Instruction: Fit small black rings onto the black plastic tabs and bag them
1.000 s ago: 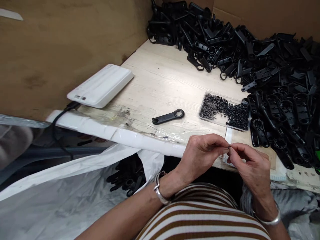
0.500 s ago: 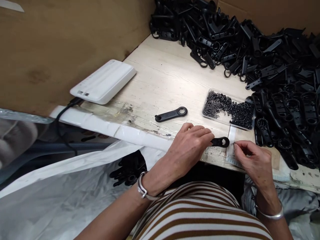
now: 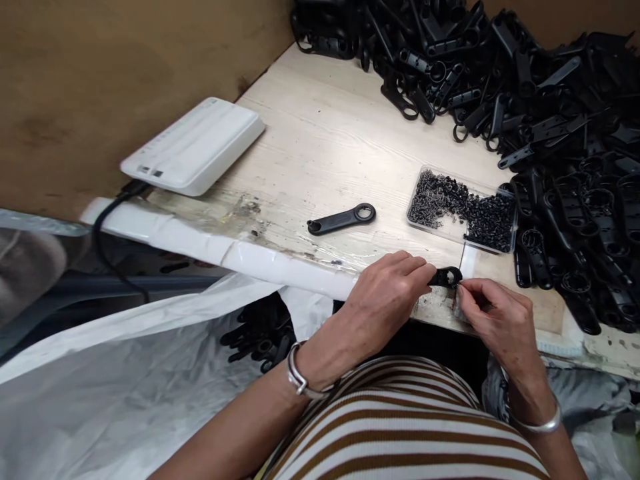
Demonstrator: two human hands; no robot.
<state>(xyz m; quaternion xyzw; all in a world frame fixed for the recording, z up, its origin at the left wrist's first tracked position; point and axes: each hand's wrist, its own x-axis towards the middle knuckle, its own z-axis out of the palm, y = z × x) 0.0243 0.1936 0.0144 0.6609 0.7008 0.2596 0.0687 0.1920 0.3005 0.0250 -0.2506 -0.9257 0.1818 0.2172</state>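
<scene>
My left hand [image 3: 387, 300] is closed on a black plastic handle [image 3: 447, 277], whose ringed end sticks out to the right past my fingers. At that ring, my right hand [image 3: 493, 313] is pinched, its fingertips close against the edge; whatever they hold is too small to make out. Another black handle [image 3: 342, 219] with a ring at one end lies on the table to the upper left of my hands. Beyond them sits a clear box [image 3: 463, 232] of small dark parts, with tiny springs on its left side and black bits on its right.
Black handles [image 3: 540, 127] are heaped along the back and right of the table [image 3: 310, 147]. A white device [image 3: 195, 147] with a black cable is at the left. Below the edge, a white bag [image 3: 150, 373] holds more black parts.
My right fingertips have moved left, from a small gap beside the handle to its ringed end. The held handle has shifted slightly right and up in view.
</scene>
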